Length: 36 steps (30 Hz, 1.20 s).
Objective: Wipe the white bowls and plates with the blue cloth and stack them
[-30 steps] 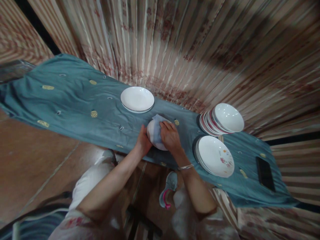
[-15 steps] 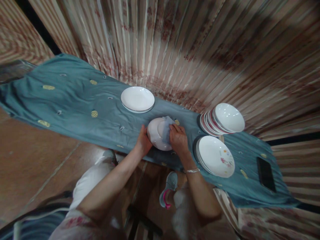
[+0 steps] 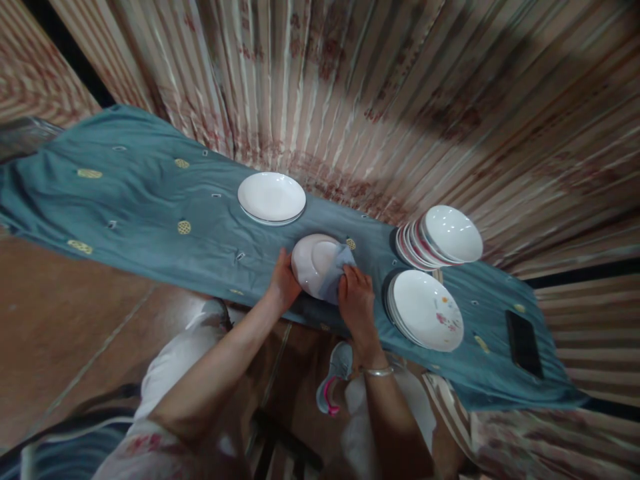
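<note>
A white plate (image 3: 307, 261), its underside with the foot ring facing me, is held just over the near part of the cloth-covered table. Gripping its left rim is my left hand (image 3: 285, 281), fingers closed around the edge and partly hidden. My right hand (image 3: 356, 293) pinches a blue-grey cloth (image 3: 334, 277) and presses it on the right side of the plate's underside. Behind the plate lies a short stack of white plates (image 3: 273, 197). To the right of my right hand stands a stack of plates with a flower print (image 3: 425, 310).
Several bowls (image 3: 450, 233) are nested and tilted on their side at the back right. A black phone (image 3: 523, 343) lies near the right end of the green-blue tablecloth (image 3: 145, 200). A pleated curtain (image 3: 300, 80) hangs along the far edge.
My right hand has moved the cloth slightly downward on the plate's underside, uncovering more of its middle. The left hand keeps its hold. The whole view has shifted slightly.
</note>
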{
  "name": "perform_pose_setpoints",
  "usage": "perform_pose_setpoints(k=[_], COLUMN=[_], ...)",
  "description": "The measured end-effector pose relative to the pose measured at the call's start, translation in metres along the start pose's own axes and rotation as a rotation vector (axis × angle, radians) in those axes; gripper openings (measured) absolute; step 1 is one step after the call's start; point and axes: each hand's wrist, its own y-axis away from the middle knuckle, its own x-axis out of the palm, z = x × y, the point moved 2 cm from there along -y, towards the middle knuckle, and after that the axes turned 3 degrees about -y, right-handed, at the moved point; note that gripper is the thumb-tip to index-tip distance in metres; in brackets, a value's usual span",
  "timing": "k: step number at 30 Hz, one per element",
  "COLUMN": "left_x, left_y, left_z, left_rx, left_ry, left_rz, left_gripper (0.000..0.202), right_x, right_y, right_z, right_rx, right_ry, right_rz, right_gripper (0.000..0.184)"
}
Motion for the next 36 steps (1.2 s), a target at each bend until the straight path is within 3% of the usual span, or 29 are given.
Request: perform_pose_setpoints(k=[11, 18, 27, 36], left_x=[0.004, 0.005, 0.000, -0.008], left_y=[0.002, 0.003, -0.001, -0.008], left_z=[-0.001, -0.001, -0.002, 0.001], left_rx=[0.004, 0.012, -0.010, -0.017], left_ry=[-0.012, 0.020, 0.005, 0.081], left_rz=[-0.009, -0.005, -0.041, -0.030], left_gripper=[0.057, 0.055, 0.052, 0.046], right_x=[-0.002, 0.003, 0.004, 0.006], right_y=[0.036, 0.044, 0.024, -0.013], right_z=[0.022, 0.032, 0.053, 0.066], right_rx=[0.012, -0.114, -0.246, -0.336], right_ry=[-0.070, -0.125, -0.108, -0.021], right_rz=[-0.047, -0.007, 0.073, 0.245], right_gripper=[0.034, 0.036, 0.035, 0.028])
